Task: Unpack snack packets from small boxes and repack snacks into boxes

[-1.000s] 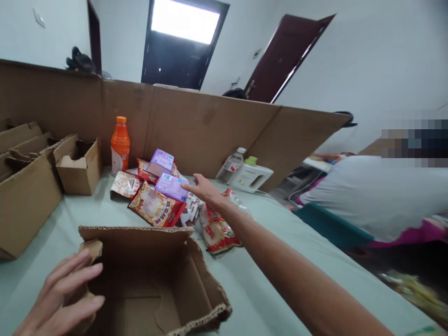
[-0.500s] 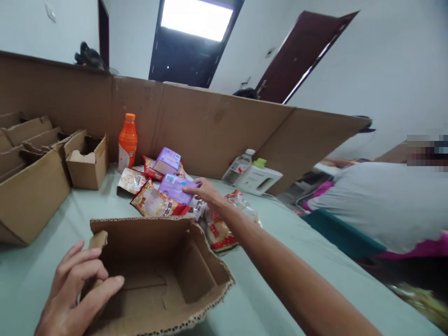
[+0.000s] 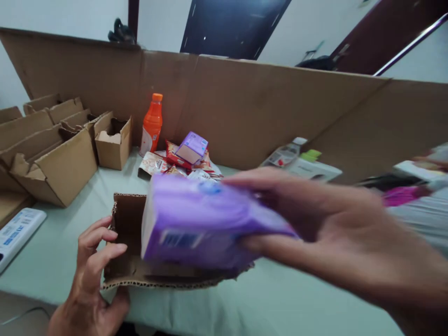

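In my right hand (image 3: 325,228) is a purple pack of tissues (image 3: 203,219), pinched at its right end between thumb and fingers and blurred by motion. The pack is over an open cardboard box (image 3: 124,219) and hides much of its inside. My left hand (image 3: 96,268) grips the box's left side, with fingers at the wall's edge and the thumb low at the front. Behind the box, a second purple tissue pack (image 3: 192,147) lies on several snack packets (image 3: 154,163).
An orange drink bottle (image 3: 152,123) stands behind the snacks. Several cardboard boxes (image 3: 70,163) fill the left, with a long white object (image 3: 21,233) before them. A clear bottle (image 3: 285,154) and a white jug (image 3: 315,168) lean at the back right, against a cardboard partition (image 3: 238,107).
My right hand has lifted the tissue pack off the snack pile and brought it nearer, over the box. My left hand still holds the box. The view has turned right and down.
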A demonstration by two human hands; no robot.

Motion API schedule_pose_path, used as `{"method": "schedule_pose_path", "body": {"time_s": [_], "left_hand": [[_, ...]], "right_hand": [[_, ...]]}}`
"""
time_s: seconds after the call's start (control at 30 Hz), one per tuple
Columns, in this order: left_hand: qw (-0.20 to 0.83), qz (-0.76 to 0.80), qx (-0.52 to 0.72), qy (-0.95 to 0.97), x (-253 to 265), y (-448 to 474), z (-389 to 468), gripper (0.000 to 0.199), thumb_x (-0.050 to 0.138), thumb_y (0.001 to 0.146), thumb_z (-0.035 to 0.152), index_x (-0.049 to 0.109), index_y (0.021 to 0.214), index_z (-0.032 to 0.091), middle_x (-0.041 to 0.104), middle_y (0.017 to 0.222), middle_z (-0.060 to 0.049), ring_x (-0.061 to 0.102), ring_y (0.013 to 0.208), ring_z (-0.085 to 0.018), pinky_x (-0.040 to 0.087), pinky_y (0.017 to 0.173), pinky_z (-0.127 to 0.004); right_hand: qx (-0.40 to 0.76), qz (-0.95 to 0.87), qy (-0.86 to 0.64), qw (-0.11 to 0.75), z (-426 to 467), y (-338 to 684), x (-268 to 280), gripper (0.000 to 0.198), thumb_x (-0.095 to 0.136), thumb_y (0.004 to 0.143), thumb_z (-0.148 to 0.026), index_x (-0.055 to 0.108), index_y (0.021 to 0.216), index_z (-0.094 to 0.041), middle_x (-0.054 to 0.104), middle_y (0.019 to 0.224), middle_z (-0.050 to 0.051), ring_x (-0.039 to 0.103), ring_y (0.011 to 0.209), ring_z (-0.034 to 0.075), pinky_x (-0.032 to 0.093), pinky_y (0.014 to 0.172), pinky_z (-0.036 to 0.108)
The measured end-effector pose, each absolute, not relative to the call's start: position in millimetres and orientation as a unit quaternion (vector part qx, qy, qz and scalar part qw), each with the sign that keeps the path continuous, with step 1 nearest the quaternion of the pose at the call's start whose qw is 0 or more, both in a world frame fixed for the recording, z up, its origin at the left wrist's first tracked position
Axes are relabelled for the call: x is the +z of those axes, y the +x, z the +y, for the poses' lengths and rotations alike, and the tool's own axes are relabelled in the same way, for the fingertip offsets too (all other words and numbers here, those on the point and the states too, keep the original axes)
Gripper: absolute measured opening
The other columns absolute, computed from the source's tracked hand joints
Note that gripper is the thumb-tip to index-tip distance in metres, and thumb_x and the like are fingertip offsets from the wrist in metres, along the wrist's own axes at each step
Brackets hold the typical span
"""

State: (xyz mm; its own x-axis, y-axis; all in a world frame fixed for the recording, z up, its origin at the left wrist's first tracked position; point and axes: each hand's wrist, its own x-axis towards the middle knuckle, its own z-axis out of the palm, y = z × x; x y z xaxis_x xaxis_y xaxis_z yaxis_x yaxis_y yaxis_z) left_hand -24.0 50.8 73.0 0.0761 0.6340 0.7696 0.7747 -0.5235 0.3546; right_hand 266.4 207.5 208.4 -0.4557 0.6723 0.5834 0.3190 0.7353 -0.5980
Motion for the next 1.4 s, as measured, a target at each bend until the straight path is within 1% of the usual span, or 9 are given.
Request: {"method": "schedule_pose_path", "body": {"time_s": [0.13,0.3,0.43,0.57,0.7,0.83,1.13,1.3,1.4], "left_hand": [[0.070,-0.476,-0.493,-0.725,68.2,-20.1,51.8,0.059,0.056,0.078,0.005,0.047,0.136,0.016,0.046,0.133,-0.015,0.036,0.150,-0.035,0.040,0.121,-0.053],[0.060,-0.479,-0.502,-0.718,66.7,-16.1,52.5,0.058,0.056,0.081,0.004,0.047,0.136,0.018,0.047,0.133,-0.015,0.039,0.148,-0.035,0.042,0.120,-0.056],[0.057,-0.469,-0.510,-0.718,63.9,-17.8,53.7,0.061,0.056,0.079,0.003,0.046,0.137,0.017,0.046,0.133,-0.014,0.038,0.150,-0.034,0.042,0.122,-0.053],[0.035,-0.460,-0.527,-0.714,58.8,-18.3,54.3,0.060,0.059,0.080,0.006,0.046,0.138,0.016,0.044,0.134,-0.014,0.034,0.152,-0.034,0.040,0.124,-0.050],[0.019,-0.455,-0.541,-0.708,56.7,-15.5,56.4,0.059,0.058,0.081,0.006,0.045,0.137,0.018,0.044,0.134,-0.013,0.034,0.152,-0.033,0.039,0.125,-0.050],[0.026,-0.454,-0.533,-0.714,56.2,-16.2,57.8,0.065,0.057,0.079,0.004,0.046,0.140,0.019,0.046,0.135,-0.014,0.037,0.151,-0.037,0.042,0.123,-0.058],[0.048,-0.468,-0.547,-0.692,51.5,-10.4,59.9,0.060,0.055,0.082,0.001,0.048,0.139,0.020,0.047,0.140,-0.015,0.041,0.149,-0.036,0.043,0.122,-0.060],[0.075,-0.488,-0.609,-0.621,40.8,2.6,69.3,0.038,0.054,0.093,0.012,0.059,0.129,0.024,0.054,0.128,-0.011,0.052,0.141,-0.036,0.049,0.116,-0.059],[0.078,-0.512,-0.608,-0.602,19.5,-5.9,65.8,0.036,0.053,0.098,0.016,0.063,0.130,0.032,0.057,0.130,-0.007,0.056,0.139,-0.032,0.055,0.114,-0.052]], "right_hand": [[0.192,-0.928,-0.242,0.209,196.7,224.2,191.8,0.042,0.083,0.078,-0.031,0.078,0.120,-0.029,0.077,0.117,0.009,0.075,0.095,0.030,0.063,0.075,0.042],[0.099,-0.964,-0.242,-0.044,189.0,155.9,175.2,0.029,0.077,0.074,-0.019,0.079,0.102,-0.012,0.076,0.101,0.018,0.072,0.088,0.033,0.059,0.078,0.045],[0.130,-0.967,-0.209,-0.057,188.0,130.4,172.9,0.045,0.081,0.084,-0.033,0.073,0.122,-0.011,0.075,0.115,0.019,0.072,0.102,0.034,0.057,0.088,0.045],[0.195,-0.953,-0.217,-0.079,194.7,140.4,167.0,0.068,0.090,0.076,-0.042,0.066,0.134,-0.014,0.075,0.122,0.018,0.071,0.109,0.037,0.056,0.091,0.047],[0.210,-0.940,-0.233,-0.134,192.6,145.1,164.5,0.048,0.082,0.082,-0.035,0.068,0.123,-0.013,0.078,0.109,0.016,0.073,0.090,0.032,0.053,0.074,0.039],[0.192,-0.949,-0.223,-0.109,192.8,132.3,164.7,0.028,0.075,0.085,-0.029,0.070,0.107,-0.013,0.078,0.098,0.012,0.070,0.080,0.026,0.048,0.068,0.035],[0.229,-0.964,-0.135,0.033,202.5,152.4,165.5,0.061,0.081,0.087,-0.043,0.067,0.139,-0.015,0.074,0.130,0.017,0.072,0.114,0.033,0.058,0.098,0.046],[0.184,-0.898,-0.294,0.270,255.4,211.2,191.6,0.030,0.063,0.100,-0.048,0.080,0.112,-0.027,0.081,0.105,0.005,0.076,0.093,0.025,0.062,0.083,0.041],[0.111,-0.855,-0.425,0.276,333.0,232.0,170.6,0.031,0.063,0.096,-0.048,0.079,0.108,-0.024,0.080,0.100,0.007,0.075,0.089,0.026,0.062,0.082,0.043]]}}
